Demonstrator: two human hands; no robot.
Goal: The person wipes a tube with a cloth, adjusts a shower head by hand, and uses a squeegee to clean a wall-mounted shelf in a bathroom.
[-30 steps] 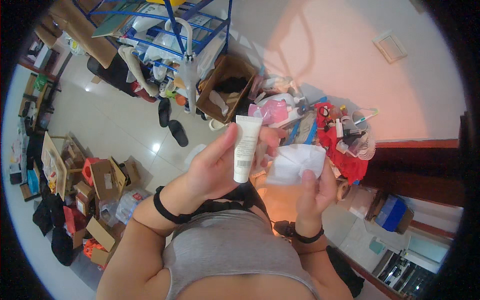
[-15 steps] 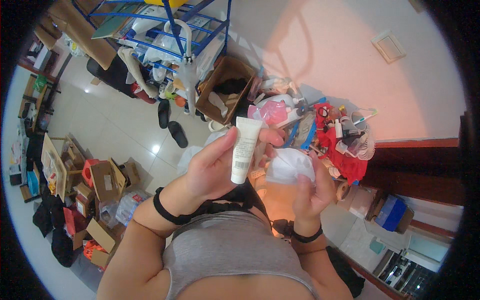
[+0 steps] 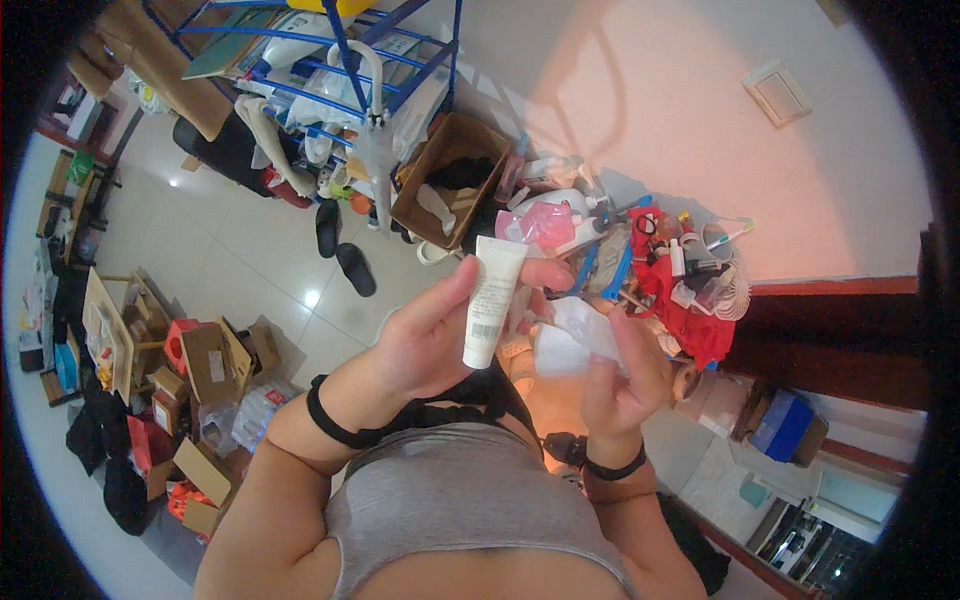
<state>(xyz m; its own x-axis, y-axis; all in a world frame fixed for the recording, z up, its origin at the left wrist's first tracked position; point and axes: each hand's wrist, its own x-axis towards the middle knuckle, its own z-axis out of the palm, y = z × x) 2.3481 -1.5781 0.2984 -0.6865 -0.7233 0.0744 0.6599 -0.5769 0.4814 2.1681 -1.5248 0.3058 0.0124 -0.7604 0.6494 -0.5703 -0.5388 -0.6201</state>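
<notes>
In my left hand (image 3: 425, 335) is a white squeeze tube (image 3: 494, 300), held upright between thumb and fingers with its flat crimped end up and its cap end down. Small print and a barcode cover the side I see. To its right, my right hand (image 3: 630, 385) pinches a folded white tissue (image 3: 575, 340) between thumb and fingers. The tissue reaches across toward the fingertips of my left hand behind the tube; whether they touch it I cannot tell.
Beyond my hands lies a clutter of bottles, a pink pouch (image 3: 545, 225) and a red cloth (image 3: 685, 310). An open cardboard box (image 3: 452, 180) stands by a blue rack (image 3: 350, 60). Black slippers (image 3: 355, 270) lie on the tiles; more boxes (image 3: 210, 360) are at left.
The tissue has shifted and creased in my right hand, its folds now standing up more beside the thumb. My left hand and the tube have hardly moved.
</notes>
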